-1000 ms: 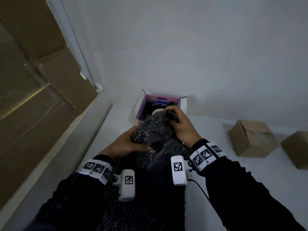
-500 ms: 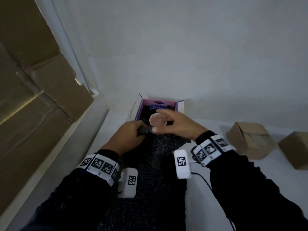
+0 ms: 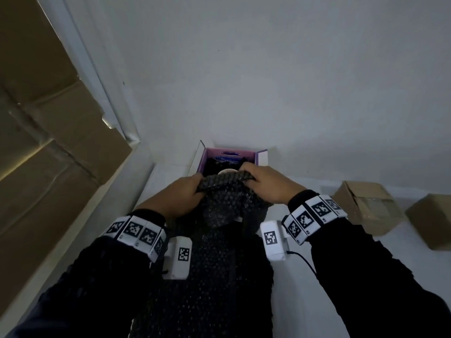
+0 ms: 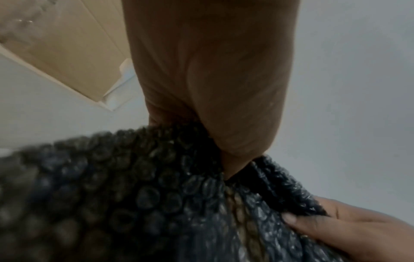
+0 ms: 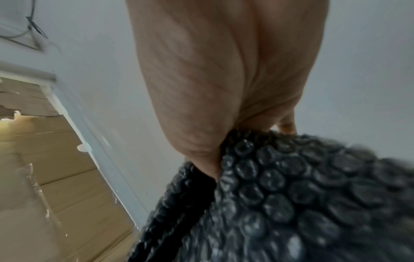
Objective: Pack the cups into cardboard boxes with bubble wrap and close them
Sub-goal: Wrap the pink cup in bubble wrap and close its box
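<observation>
Black bubble wrap (image 3: pixel 225 203) between both hands

Bubble wrap (image 3: pixel 219 264): dark, glossy plastic, bumpy. Closed boxes (image 3: pixel 366 208): matt brown cardboard, one with shiny tape.

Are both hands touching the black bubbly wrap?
Touching. In the head view the left hand and right hand each pinch the bubble wrap's folded top edge; both wrist views show fingers pressed into it.

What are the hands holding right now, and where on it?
Both grip the black bubble wrap along its folded top edge: left hand at the left corner, right hand at the right.
</observation>
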### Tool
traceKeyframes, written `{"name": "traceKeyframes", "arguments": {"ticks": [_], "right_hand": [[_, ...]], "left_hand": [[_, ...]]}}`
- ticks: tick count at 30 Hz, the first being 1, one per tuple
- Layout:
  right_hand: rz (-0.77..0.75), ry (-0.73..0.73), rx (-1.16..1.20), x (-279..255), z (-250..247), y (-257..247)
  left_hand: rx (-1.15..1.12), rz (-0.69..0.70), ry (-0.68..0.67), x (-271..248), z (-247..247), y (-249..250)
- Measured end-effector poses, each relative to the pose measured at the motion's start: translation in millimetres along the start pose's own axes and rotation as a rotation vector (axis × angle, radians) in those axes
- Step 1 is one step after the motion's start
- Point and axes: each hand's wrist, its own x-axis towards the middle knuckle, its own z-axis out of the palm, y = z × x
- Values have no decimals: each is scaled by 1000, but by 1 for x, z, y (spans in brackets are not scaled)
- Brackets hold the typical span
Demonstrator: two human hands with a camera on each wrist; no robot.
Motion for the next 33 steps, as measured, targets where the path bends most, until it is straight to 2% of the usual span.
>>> {"name": "traceKeyframes", "arguments": {"ticks": [2,6,7,9,11,14,17,22,25,27,30,32,33], "right_hand": [[-27,130,-45,7,-7,4],[-61,451,-134,26,-20,6],[-59,484,-156,31,-21,6],[-37,455,-197,40,-18,13],[-16,327,-215,46,-6,26],[34,155,-197,57,16,41],[66,10,-381,68,31,45],[109,-207,-422,87,39,35],[78,-328,-581,99,41,30],[72,-341,-604,104,43,28],[114,-265,-510,105,46,27],[89,-201,-531,104,51,28],[76,-156,-534,103,53,29]], "left_hand": [[-15,45,81,8,-13,4],[-18,129,379,27,-27,13],[23,130,433,36,-25,13],[229,90,458,55,-20,10],[457,56,400,70,-13,3],[641,71,201,81,-1,-1],[653,85,29,90,19,-4],[667,-4,-196,100,44,-14],[632,-39,-312,103,47,-15],[610,-37,-385,107,50,-18],[540,-75,-442,112,52,-22],[518,-79,-400,113,53,-21],[540,-57,-333,114,52,-19]]}}
